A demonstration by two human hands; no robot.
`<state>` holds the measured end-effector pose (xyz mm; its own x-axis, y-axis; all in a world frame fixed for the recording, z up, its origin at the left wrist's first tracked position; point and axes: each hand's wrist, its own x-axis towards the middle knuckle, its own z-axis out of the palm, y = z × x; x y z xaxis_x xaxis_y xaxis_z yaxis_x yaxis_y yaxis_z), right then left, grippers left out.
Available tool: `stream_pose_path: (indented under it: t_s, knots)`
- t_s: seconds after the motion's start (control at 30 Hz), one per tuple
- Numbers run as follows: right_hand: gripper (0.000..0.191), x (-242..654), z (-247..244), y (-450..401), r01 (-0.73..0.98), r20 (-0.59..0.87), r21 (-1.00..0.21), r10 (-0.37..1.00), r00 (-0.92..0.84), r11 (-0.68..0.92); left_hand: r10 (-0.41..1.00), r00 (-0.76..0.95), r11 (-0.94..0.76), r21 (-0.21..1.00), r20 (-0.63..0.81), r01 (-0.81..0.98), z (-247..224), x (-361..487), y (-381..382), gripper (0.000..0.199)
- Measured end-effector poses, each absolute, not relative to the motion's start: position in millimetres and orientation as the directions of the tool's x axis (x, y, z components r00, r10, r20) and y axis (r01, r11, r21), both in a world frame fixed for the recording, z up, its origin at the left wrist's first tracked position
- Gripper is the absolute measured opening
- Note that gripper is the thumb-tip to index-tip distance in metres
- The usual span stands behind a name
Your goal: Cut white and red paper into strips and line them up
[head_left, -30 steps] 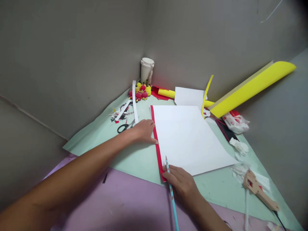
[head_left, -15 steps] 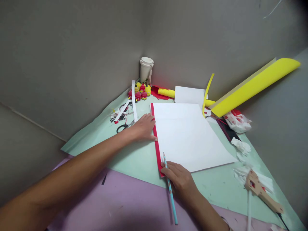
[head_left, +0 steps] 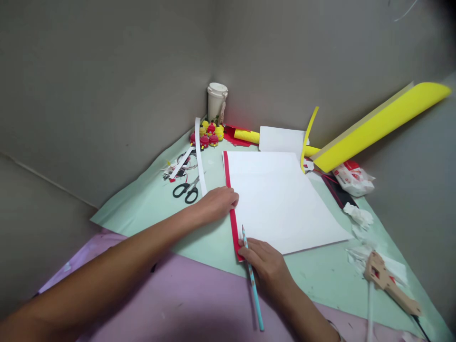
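Observation:
A large white sheet of paper (head_left: 281, 199) lies flat, with a red paper strip (head_left: 233, 228) along its left edge. Fingers curled in, my left hand (head_left: 223, 200) rests on the middle of that strip; whether it pinches the edge or just presses on it is hidden. At the near left corner, my right hand (head_left: 265, 259) is closed around a light-blue patterned pencil (head_left: 253, 289), its point toward the sheet. The right thumb and fingertips also touch the end of the red strip.
Scissors (head_left: 185, 191) and white strips (head_left: 200, 161) lie left of the sheet. Behind are small red and yellow lanterns (head_left: 213, 139), a lidded cup (head_left: 217, 102) and a yellow rolled sheet (head_left: 381, 126). To the right are a tissue pack (head_left: 356, 180) and glue gun (head_left: 392, 282).
My left hand has slid nearer along the red strip, and its spread fingers have curled in. The scissors' handles now show fully. My right hand and the pencil have stayed put.

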<state>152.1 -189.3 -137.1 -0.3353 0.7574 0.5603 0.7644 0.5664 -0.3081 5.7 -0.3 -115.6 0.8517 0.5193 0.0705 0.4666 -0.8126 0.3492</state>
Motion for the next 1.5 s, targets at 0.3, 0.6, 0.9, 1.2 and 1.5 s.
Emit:
stream_pose_path:
  t_s: [0.3,0.6,0.9,1.2,1.5]
  knots:
    - [0.027,152,-138,-189,0.766,0.555,-0.32,0.766,-0.325,0.557,0.568,0.821,-0.797,0.282,0.051,0.534,-108,1,-30,0.02]
    - [0.032,155,-137,-193,0.757,0.503,-0.352,0.793,-0.342,0.55,0.512,0.855,-0.845,0.229,0.081,0.484,-112,-14,-54,0.036]
    - [0.036,155,-136,-196,0.711,0.49,-0.406,0.794,-0.36,0.573,0.51,0.856,-0.839,0.27,0.088,0.472,-116,-18,-57,0.046]
    - [0.036,157,-139,-197,0.701,0.479,-0.419,0.796,-0.369,0.577,0.51,0.858,-0.83,0.3,0.062,0.471,-114,-19,-58,0.052]
    - [0.034,155,-134,-196,0.711,0.496,-0.4,0.789,-0.363,0.578,0.513,0.854,-0.824,0.327,0.088,0.462,-115,-21,-60,0.059]
